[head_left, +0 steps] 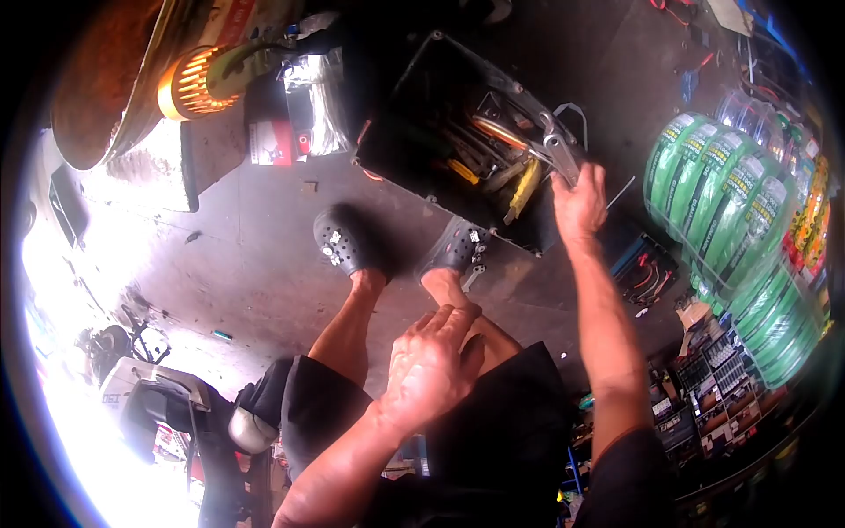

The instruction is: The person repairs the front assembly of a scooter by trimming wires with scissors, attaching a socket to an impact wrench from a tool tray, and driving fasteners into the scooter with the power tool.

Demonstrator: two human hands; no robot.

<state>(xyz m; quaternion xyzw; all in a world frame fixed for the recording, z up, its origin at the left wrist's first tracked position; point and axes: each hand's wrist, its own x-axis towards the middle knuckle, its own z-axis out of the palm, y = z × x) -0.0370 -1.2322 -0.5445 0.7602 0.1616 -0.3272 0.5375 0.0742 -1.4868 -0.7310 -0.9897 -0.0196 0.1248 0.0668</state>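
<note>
My right hand [581, 204] is closed round the handle of a silver wrench [561, 155], over the right end of an open black toolbox [400, 180]. The wrench's exact type is hard to make out. Inside the box lie a yellow-handled tool [525, 190], a smaller yellow tool [463, 171] and several dark metal tools in a heap. My left hand [429, 368] hangs in front of my bent knee and lower leg, thumb apart from the fingers, with nothing seen in it. Its fingertips are partly hidden.
A work lamp [192, 84] glows at upper left, near plastic packets [321, 106]. Green wrapped tyres [717, 189] are stacked on the right, above a compartment case [717, 378]. A small spanner [473, 278] lies by my shoe [453, 245]. Part of a motorbike [158, 396] shows at lower left.
</note>
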